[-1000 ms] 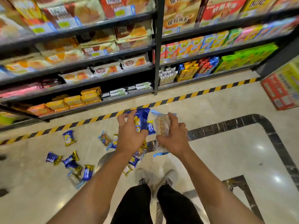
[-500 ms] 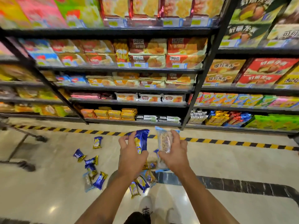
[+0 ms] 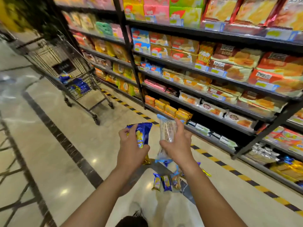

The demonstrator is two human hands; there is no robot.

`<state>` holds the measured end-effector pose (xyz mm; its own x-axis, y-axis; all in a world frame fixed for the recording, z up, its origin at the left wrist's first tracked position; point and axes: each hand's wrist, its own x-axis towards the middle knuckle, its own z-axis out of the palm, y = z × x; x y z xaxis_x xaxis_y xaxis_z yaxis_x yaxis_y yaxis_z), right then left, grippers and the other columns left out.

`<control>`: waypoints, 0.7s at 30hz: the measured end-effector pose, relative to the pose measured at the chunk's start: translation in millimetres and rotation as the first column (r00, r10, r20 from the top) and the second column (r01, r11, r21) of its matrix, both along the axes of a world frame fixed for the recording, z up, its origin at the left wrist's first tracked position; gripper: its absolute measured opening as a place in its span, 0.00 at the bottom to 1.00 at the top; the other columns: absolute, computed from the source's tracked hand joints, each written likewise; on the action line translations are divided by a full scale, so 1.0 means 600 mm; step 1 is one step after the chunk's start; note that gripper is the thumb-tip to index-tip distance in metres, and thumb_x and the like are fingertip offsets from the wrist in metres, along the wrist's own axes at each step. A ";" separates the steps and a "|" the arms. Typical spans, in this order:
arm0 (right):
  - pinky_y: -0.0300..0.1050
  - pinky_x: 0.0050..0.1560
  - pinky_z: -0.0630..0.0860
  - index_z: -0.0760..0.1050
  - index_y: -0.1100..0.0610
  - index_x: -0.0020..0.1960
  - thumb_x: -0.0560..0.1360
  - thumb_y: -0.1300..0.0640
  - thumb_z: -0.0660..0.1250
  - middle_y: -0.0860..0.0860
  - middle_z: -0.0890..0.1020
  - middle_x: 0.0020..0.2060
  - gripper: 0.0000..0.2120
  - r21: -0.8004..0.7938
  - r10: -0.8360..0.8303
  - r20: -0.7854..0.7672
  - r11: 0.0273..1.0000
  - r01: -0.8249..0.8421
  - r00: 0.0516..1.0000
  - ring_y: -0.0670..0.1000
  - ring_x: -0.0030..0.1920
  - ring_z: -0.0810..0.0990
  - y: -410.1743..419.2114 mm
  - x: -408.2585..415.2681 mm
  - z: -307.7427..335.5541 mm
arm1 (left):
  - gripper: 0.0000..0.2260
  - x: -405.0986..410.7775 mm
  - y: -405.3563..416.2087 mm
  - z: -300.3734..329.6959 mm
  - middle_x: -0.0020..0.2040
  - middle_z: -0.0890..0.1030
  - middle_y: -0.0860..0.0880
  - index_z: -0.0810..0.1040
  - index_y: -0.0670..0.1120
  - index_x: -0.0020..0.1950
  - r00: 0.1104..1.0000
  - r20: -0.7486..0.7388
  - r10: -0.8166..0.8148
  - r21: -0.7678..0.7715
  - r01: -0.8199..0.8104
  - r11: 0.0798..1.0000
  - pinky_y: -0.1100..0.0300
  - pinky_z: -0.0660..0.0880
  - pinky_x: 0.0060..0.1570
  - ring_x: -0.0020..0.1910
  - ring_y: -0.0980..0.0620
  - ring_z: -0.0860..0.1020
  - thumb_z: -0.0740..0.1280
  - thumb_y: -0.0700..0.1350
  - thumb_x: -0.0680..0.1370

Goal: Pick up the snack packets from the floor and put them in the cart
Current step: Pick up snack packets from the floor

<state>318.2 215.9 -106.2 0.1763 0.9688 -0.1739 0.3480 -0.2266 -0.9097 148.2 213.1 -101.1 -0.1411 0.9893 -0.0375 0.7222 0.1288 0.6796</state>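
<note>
With the left hand [image 3: 131,145] gripping blue snack packets [image 3: 142,133] and the right hand [image 3: 177,145] a clear packet [image 3: 167,128], the carry stood midway, needing a reach to the cart [image 3: 54,59] ahead-left.

Cart [image 3: 72,76] now in view, left

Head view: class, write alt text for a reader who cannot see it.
The left hand grips a blue packet and the right hand a clear packet, in a shop aisle. More packets lie on the floor; a cart stands ahead beside shelves.
</note>
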 end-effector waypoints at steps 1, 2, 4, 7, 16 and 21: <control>0.40 0.54 0.63 0.50 0.41 0.78 0.70 0.56 0.73 0.50 0.60 0.56 0.45 0.002 0.029 0.003 1.000 -0.029 1.000 0.44 0.54 0.54 0.004 -0.017 0.004 | 0.36 -0.019 -0.004 0.002 0.66 0.57 0.55 0.62 0.54 0.76 1.000 0.004 0.027 0.012 -0.027 1.000 0.49 0.77 0.57 0.58 0.48 0.75 0.72 0.47 0.70; 0.40 0.54 0.63 0.50 0.41 0.78 0.70 0.56 0.73 0.50 0.59 0.56 0.45 0.005 0.060 0.014 0.998 -0.060 0.998 0.45 0.55 0.55 0.007 -0.035 0.009 | 0.36 -0.036 -0.007 0.005 0.66 0.58 0.55 0.62 0.55 0.76 0.999 0.012 0.053 0.022 -0.053 0.998 0.49 0.77 0.57 0.58 0.48 0.75 0.71 0.48 0.69; 0.41 0.55 0.61 0.50 0.41 0.78 0.70 0.55 0.73 0.50 0.59 0.56 0.45 0.011 0.119 0.039 0.993 -0.120 0.992 0.48 0.60 0.57 0.014 -0.073 0.017 | 0.36 -0.071 -0.012 0.013 0.65 0.58 0.55 0.62 0.56 0.75 0.993 0.038 0.108 0.030 -0.109 0.994 0.48 0.77 0.57 0.58 0.48 0.75 0.70 0.49 0.69; 0.44 0.54 0.62 0.50 0.41 0.77 0.69 0.54 0.73 0.49 0.57 0.56 0.45 -0.006 0.181 0.058 0.984 -0.181 0.982 0.51 0.66 0.57 0.024 -0.134 0.028 | 0.35 -0.127 -0.016 0.022 0.64 0.58 0.57 0.62 0.56 0.75 0.983 0.088 0.161 0.054 -0.166 0.985 0.47 0.78 0.56 0.57 0.48 0.76 0.70 0.48 0.69; 0.41 0.56 0.63 0.50 0.42 0.78 0.70 0.55 0.73 0.50 0.56 0.55 0.46 -0.039 0.303 0.137 0.953 -0.300 0.943 0.56 0.69 0.58 0.067 -0.359 0.054 | 0.34 -0.340 0.000 0.032 0.65 0.58 0.56 0.62 0.55 0.75 0.955 0.114 0.275 0.104 -0.287 0.952 0.48 0.79 0.54 0.57 0.48 0.76 0.71 0.46 0.71; 0.42 0.55 0.64 0.50 0.41 0.77 0.68 0.54 0.74 0.50 0.58 0.55 0.46 -0.009 0.303 0.189 0.952 -0.307 0.934 0.56 0.66 0.60 0.100 -0.490 0.057 | 0.34 -0.464 0.011 0.020 0.67 0.58 0.55 0.61 0.54 0.76 0.939 0.116 0.324 0.084 -0.334 0.939 0.55 0.75 0.53 0.60 0.49 0.74 0.72 0.45 0.73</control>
